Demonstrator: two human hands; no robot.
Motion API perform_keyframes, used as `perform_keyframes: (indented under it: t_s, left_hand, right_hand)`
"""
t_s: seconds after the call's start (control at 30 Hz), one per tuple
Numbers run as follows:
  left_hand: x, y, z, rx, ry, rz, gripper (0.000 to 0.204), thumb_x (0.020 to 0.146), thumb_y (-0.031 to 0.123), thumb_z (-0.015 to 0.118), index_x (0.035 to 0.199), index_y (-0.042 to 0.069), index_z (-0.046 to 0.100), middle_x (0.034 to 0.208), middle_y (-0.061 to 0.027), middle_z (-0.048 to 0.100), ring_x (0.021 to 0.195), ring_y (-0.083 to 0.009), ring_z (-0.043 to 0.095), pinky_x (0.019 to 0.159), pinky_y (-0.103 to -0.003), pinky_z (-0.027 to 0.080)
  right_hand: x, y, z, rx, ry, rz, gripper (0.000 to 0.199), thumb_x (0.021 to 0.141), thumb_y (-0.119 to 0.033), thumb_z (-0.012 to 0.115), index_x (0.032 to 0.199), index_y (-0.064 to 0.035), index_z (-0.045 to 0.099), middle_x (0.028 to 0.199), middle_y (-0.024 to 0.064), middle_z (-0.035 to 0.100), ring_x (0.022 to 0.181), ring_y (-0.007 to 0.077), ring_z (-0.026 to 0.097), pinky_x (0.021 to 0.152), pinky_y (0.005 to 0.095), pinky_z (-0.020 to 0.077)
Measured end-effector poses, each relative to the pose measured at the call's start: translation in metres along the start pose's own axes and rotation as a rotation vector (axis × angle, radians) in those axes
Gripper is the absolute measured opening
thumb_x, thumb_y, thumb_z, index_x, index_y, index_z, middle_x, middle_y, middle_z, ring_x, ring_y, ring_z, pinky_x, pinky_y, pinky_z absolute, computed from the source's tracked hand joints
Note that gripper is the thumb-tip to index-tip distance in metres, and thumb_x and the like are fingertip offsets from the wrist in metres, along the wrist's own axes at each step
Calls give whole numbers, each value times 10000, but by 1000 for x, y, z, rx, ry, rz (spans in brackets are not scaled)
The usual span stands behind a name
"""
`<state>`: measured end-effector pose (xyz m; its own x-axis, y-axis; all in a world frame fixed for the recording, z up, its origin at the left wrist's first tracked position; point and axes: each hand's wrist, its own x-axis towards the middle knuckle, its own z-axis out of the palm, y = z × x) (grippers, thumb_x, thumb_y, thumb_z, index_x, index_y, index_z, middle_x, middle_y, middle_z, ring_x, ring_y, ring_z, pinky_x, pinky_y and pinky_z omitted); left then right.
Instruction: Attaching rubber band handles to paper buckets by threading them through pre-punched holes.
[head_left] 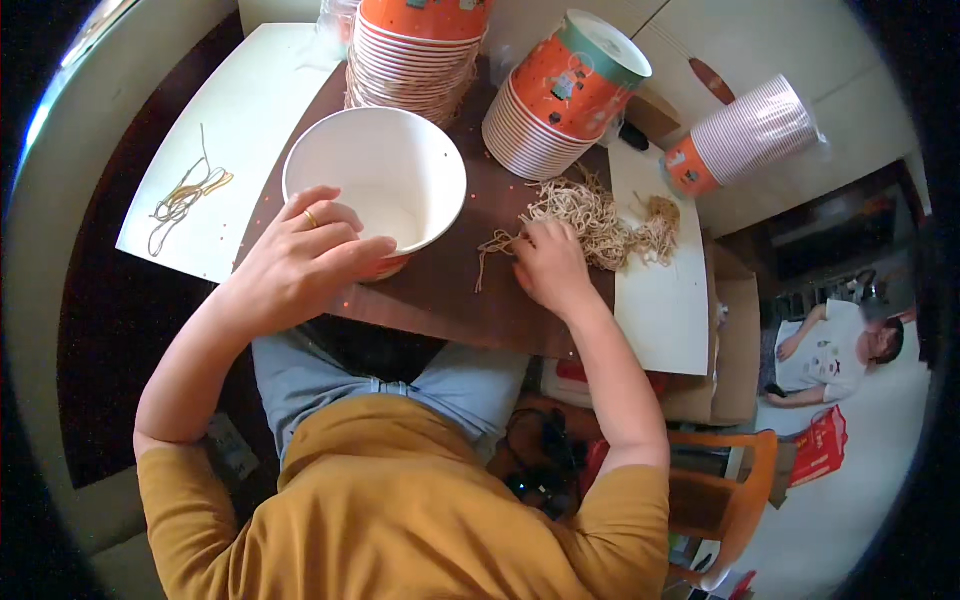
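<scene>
A large white-lined paper bucket (pixel 420 180), mouth up, stands at the front of the brown table. My left hand (pixel 315 250), with a ring on one finger, is bent over its near-left rim; some fingertips are hidden. My right hand (pixel 552 262) is closed at the left side of a tangled pile of beige string (pixel 590 215), fingers down among the strands. A few loose strands (pixel 490 245) trail left of those fingers. What exactly the fingertips pinch is partly hidden.
Stacks of orange paper buckets (pixel 420 60) stand at the back, another stack (pixel 560 95) to their right. A wrapped stack (pixel 750 135) leans at far right. Loose cords (pixel 190 195) lie on the white left board. An open cardboard box (pixel 735 330), a wooden chair (pixel 745 490) and another person (pixel 825 345) are at right.
</scene>
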<state>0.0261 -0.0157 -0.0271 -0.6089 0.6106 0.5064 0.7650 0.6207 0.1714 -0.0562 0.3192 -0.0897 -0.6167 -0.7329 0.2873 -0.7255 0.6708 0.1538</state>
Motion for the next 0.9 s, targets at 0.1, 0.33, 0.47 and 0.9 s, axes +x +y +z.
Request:
perform_keyframes:
  t_s: [0.1,0.33,0.47,0.9]
  left_hand:
    - [3,-3,3,-4,7,11,378,725,56,654,1098,103,610,925,-51,602,1003,-263,582,1036,-528,357]
    - [40,13,-20,-354,289,-133,294,749,56,684,1041,59,645,1059,-130,611,981,-259,609,810,-345,490]
    - [99,20,-21,-597,218,-206,322,812,114,683,1117,37,615,1010,-83,610,844,-169,612,692,-288,470]
    - [129,-7,-23,-869,-193,-456,247,925,264,602,944,39,701,668,12,627,592,-47,514,538,-209,420]
  right_hand:
    - [9,13,11,83,66,60,128,699,-119,695,797,-55,643,941,86,586,934,282,543,831,395,455]
    - [37,57,-85,1204,24,593,48,827,-65,611,843,-20,615,846,41,651,783,92,594,722,238,472]
    - [63,57,-136,1462,-142,531,121,815,-131,595,873,-24,595,854,66,656,808,118,610,764,260,478]
    - [70,48,-157,1703,-51,514,95,867,-120,522,910,-35,531,713,49,569,601,117,534,578,260,458]
